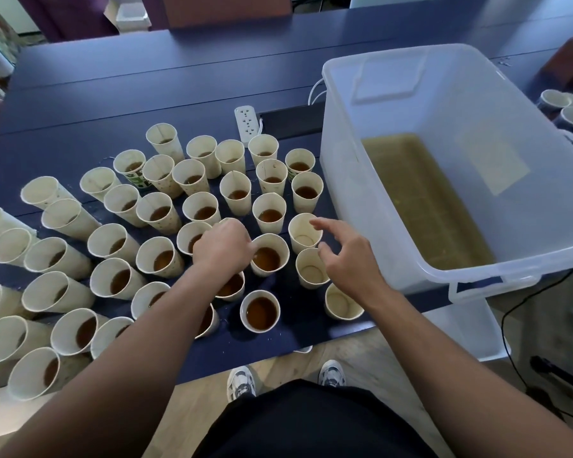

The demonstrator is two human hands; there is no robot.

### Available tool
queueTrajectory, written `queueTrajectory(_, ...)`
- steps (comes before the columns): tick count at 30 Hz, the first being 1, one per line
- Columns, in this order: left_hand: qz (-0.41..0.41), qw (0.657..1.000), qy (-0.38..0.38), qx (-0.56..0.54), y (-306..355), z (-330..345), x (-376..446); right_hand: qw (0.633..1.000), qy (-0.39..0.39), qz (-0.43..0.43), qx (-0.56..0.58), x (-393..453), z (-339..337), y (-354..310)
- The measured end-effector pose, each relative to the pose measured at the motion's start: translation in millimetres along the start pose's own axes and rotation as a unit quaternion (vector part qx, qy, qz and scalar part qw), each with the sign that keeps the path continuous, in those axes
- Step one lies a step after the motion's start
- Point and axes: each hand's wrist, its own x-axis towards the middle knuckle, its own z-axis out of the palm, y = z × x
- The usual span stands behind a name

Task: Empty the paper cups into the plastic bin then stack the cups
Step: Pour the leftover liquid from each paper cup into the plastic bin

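Matt paper cups, translucent plastic bin

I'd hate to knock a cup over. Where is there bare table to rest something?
Bare blue table lies beyond the cups, left of the plastic bin, behind the power strip. The near half is crowded with paper cups around both hands.

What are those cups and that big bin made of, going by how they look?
Cups: most likely paper, with matte cream walls, a thin rolled rim and a visible side seam. Bin: looks like translucent plastic, a cloudy, slightly glossy white; the brownish liquid inside shows through its wall. Table: a smooth, matte dark blue top, laminate perhaps; the material is unclear.
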Motion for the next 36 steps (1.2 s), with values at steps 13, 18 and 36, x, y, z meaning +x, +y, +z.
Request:
queueTrajectory(13, 0.077, 0.984, 0.077, -0.139, 54, -101, -52, 0.985, -0.034, -0.004, 0.170, 8, 10, -52)
queueTrajectory(18, 0.133, 0.965, 0.088, -0.209, 71, -111, -69, 0.978, 0.076, -0.029, 0.194, 7, -8, -67)
queueTrajectory(36, 0.277, 0.937, 0.056, -0.204, 138, -39, -46, 0.988, 0.057, 0.037, -0.136, 18, -177, -32)
